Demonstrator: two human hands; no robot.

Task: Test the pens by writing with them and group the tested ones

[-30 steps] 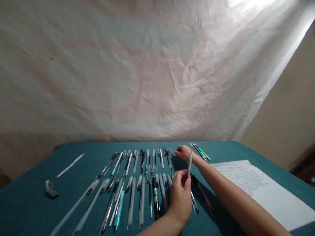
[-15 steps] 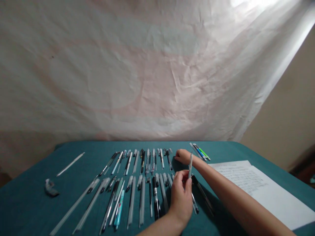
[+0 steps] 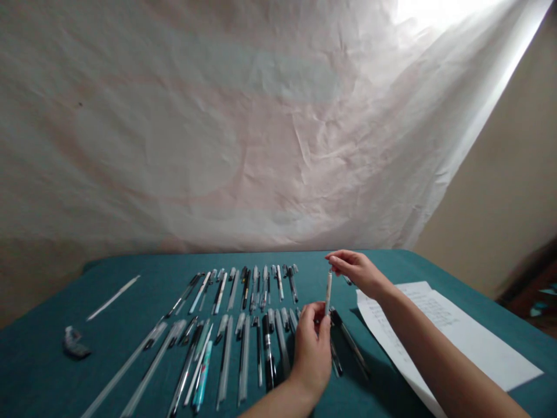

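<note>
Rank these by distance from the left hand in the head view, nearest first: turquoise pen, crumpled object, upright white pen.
1. Upright white pen: held in the left hand.
2. Turquoise pen: off to that hand's left.
3. Crumpled object: much farther left.

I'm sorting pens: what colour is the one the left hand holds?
The pen looks whitish, seen best in the head view.

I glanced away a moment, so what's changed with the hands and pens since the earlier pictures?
The right hand has moved up and away from beside the far row to the top end of the pen; whether it grips anything is unclear. The left hand still holds the pen upright. The far row and near row lie as before.
</note>
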